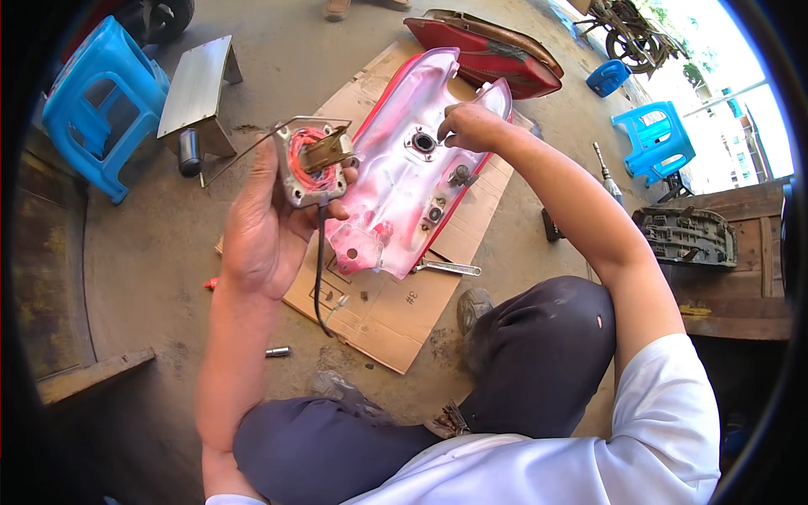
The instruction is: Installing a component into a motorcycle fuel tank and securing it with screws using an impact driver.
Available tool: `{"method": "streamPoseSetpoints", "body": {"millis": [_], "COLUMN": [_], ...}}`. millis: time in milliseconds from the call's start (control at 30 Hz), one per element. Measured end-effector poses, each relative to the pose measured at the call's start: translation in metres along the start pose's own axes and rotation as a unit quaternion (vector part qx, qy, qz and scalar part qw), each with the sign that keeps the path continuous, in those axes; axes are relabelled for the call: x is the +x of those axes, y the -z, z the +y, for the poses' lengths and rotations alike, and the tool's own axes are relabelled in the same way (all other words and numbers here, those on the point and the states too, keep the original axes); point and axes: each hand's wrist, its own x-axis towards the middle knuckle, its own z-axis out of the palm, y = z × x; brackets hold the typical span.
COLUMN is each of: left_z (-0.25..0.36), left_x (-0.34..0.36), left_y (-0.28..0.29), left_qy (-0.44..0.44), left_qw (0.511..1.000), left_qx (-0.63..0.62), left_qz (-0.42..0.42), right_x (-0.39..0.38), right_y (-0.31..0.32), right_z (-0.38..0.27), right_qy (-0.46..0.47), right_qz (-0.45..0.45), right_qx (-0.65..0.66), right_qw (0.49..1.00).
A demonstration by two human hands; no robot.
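My left hand (261, 236) is raised at centre left, wrapped round a square metal fitting (295, 181) with coiled red wire, a brass-coloured bracket, a thin metal rod and a dangling black cable. A red metal tank (379, 168) lies upturned on cardboard (379, 328), its underside patchy pink and silver. My right hand (467, 126) hovers over or touches the tank beside its round flanged opening (423, 141), fingers curled; whether they hold something small is hidden. An adjustable wrench (450, 268) lies by the tank's lower end.
Behind the tank lie red panels (488, 59). Blue stools stand left (109, 93) and right (656, 126), with a metal bench (194, 93) beside the left one. A power tool (610, 181), a socket (278, 351) and wooden furniture (724, 299) surround my crossed legs. Someone's feet show at the top.
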Motion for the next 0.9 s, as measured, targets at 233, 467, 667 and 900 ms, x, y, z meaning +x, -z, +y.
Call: {"method": "streamPoseSetpoints", "body": {"millis": [233, 467, 667, 900], "left_z": [-0.021, -0.081, -0.095, -0.085], "left_x": [-0.020, -0.050, -0.039, 0.046], "left_y": [0.031, 0.040, -0.017, -0.115], "left_qy": [0.003, 0.012, 0.050, 0.071], "left_qw": [0.994, 0.978, 0.971, 0.992], "left_qx": [0.050, 0.068, 0.091, 0.083], "left_qz": [0.092, 0.194, 0.217, 0.069], "right_x": [0.049, 0.063, 0.070, 0.065], "right_y": [-0.038, -0.049, -0.048, -0.053], "right_z": [0.027, 0.051, 0.055, 0.068], "right_qy": [0.098, 0.157, 0.191, 0.187], "right_qz": [-0.023, -0.017, -0.024, -0.059], "right_qx": [-0.026, 0.007, -0.004, 0.001], "right_qw": [0.995, 0.987, 0.981, 0.981]}}
